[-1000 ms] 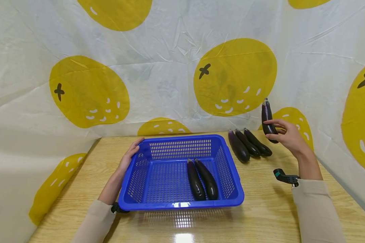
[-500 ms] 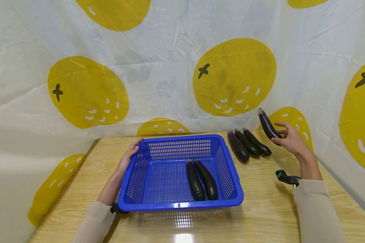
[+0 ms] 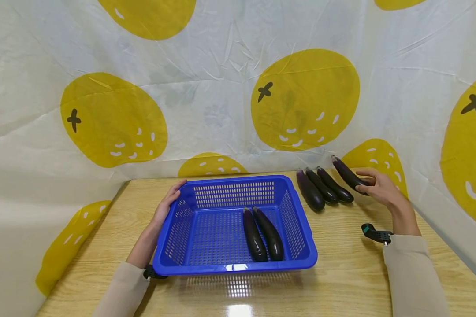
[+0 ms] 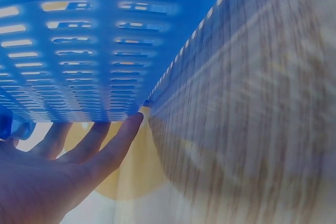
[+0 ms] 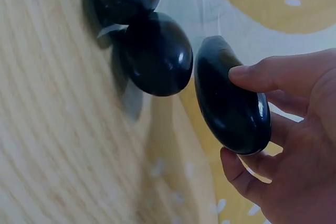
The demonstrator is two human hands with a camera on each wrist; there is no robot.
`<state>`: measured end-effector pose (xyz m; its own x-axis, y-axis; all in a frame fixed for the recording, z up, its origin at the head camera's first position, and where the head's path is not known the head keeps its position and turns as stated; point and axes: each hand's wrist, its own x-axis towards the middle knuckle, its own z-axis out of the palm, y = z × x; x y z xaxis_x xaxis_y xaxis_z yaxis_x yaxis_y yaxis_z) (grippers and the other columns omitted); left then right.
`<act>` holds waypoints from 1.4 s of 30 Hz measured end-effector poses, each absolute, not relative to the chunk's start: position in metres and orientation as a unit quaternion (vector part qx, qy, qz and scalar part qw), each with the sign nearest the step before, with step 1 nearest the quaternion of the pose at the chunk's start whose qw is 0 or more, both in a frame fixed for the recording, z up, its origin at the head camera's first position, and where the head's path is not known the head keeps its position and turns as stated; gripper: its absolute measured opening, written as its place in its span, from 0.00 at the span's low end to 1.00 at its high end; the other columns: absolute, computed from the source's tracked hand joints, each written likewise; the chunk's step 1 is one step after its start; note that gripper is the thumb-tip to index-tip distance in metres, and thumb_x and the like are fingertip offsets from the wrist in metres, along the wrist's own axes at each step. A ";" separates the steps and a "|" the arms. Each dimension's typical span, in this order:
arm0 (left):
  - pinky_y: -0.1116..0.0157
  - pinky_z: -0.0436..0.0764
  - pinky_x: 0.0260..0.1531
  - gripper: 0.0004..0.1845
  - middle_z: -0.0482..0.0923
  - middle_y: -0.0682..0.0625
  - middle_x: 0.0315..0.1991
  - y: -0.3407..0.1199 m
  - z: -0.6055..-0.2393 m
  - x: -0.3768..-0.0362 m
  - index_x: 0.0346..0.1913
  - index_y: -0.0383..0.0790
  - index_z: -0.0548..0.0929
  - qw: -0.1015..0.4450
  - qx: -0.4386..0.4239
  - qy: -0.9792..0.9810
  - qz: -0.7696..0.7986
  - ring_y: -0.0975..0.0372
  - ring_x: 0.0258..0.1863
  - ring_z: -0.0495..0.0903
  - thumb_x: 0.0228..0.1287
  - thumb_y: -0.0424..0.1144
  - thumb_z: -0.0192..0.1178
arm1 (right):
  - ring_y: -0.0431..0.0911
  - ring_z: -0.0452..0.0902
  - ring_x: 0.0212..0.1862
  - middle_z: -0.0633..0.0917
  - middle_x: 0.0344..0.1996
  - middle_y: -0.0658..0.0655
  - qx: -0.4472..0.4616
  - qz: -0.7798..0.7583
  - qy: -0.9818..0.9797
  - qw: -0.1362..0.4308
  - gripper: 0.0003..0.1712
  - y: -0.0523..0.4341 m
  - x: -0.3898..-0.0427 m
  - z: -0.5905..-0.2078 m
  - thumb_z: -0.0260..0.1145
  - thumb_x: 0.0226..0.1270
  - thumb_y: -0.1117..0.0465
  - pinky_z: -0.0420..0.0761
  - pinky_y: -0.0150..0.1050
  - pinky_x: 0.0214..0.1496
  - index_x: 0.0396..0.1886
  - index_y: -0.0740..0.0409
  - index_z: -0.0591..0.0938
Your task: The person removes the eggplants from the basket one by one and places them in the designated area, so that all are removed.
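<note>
**Eggplant held at the far right, beside a row of three**

The eggplant (image 3: 347,175) we hold sits in our right hand (image 3: 381,189), fingers and thumb curled round its fat end, as the right wrist view shows plainly (image 5: 231,95). It hangs low at the far right of the worktop (image 3: 341,264), slanting with its stem up and to the left, just beside the row (image 3: 323,187) of three eggplants that lie side by side on the wood. From the head view we cannot tell whether its lower end touches the worktop; the wrist view shows it close to the nearest one in the row but apart from it.

Our left hand (image 3: 167,207) rests on the left rim of the blue basket (image 3: 182,229), fingers straight along the wall, thumb over the far corner. It grips nothing; the left wrist view shows its fingers (image 4: 94,145) laid flat against the mesh.

As for how far along we are: two eggplants (image 3: 262,235) lie side by side in the right half of the basket, stems toward the far wall. Three lie outside it and one is in hand, so we judge four of the six are on the worktop side and two in the basket. Which way the sorting runs we cannot tell from how things lie.
</note>
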<state>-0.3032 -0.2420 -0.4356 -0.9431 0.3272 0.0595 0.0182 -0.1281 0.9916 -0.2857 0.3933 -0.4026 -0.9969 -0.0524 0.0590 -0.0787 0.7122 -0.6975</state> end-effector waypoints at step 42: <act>0.70 0.74 0.62 0.29 0.49 0.45 0.82 -0.241 -0.436 -0.304 0.84 0.49 0.47 0.106 0.125 0.658 0.735 0.62 0.71 0.63 0.87 0.47 0.33 | 0.76 0.69 0.66 0.69 0.66 0.85 0.033 0.346 -0.937 -0.042 0.34 0.397 -0.292 -0.417 0.59 0.80 0.57 0.78 0.61 0.60 0.73 0.76 0.65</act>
<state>-0.3042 -0.2411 -0.4358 -0.9461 0.3207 0.0447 0.0089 -0.1123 0.9936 -0.2918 0.3968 -0.4169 -0.9943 -0.0909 -0.0558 -0.0329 0.7589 -0.6503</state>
